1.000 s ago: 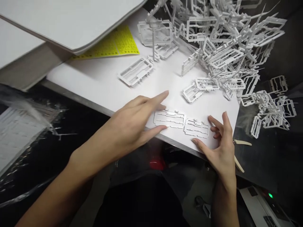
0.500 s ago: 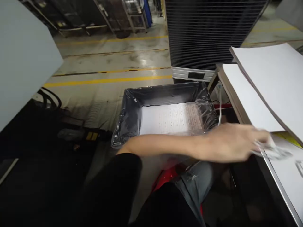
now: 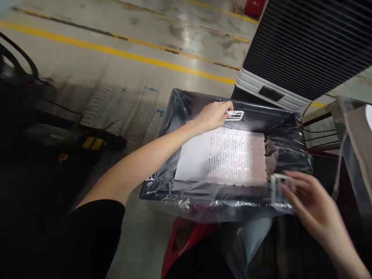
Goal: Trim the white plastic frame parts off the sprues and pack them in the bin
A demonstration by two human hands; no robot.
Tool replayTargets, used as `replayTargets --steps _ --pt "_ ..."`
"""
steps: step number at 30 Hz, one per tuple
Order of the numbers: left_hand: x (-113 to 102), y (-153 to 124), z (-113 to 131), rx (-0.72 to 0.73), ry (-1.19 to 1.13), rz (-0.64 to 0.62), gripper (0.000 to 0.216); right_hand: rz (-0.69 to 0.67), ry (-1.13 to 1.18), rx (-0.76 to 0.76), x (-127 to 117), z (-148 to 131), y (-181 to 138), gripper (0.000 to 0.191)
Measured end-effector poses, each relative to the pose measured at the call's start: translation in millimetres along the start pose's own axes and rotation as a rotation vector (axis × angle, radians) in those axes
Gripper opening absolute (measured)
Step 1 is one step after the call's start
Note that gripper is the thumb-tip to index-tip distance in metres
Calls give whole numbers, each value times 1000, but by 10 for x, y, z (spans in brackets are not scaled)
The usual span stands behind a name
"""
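My left hand [image 3: 214, 115] is closed on a small white plastic frame [image 3: 236, 115] with slots, held over the far side of a black bin [image 3: 197, 101] lined with clear plastic. Over the bin's near right corner, my right hand [image 3: 312, 201] pinches another white plastic frame [image 3: 274, 190], blurred by motion. Inside the bin lies a white sheet [image 3: 193, 159]. On its right part, rows of thin white slotted pieces [image 3: 232, 155] lie side by side, the rightmost looking pinkish.
Behind the bin stands a large black ribbed unit [image 3: 308, 46] with a grey base. A table edge [image 3: 357, 143] is at the right. Dark equipment with yellow blocks [image 3: 93, 143] stands on the left. Something red [image 3: 186, 240] is below the bin.
The view has turned right and down toward the bin. My left hand has moved from the table at the right to over the bin. My right hand has come into view with a white frame.
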State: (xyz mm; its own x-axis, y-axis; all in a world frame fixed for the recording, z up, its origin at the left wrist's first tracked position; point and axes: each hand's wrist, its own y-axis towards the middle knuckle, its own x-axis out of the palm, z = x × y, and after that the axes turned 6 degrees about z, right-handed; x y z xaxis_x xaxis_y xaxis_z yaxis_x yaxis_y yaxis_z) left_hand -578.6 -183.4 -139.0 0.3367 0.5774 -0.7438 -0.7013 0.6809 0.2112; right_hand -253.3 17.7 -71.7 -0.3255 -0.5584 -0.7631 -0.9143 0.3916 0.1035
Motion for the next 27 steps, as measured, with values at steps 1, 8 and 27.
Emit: replayTargets --steps 1,8,27 --pt "25 8 -11 4 18 31 30 -101 42 46 279 -52 263 43" --pt "-2 102 -188 -12 48 140 43 -415 104 270 2612 -186 1558 25" --pt "-20 77 -158 -64 51 116 35 -626 -292 -193 3730 -375 1465 65"
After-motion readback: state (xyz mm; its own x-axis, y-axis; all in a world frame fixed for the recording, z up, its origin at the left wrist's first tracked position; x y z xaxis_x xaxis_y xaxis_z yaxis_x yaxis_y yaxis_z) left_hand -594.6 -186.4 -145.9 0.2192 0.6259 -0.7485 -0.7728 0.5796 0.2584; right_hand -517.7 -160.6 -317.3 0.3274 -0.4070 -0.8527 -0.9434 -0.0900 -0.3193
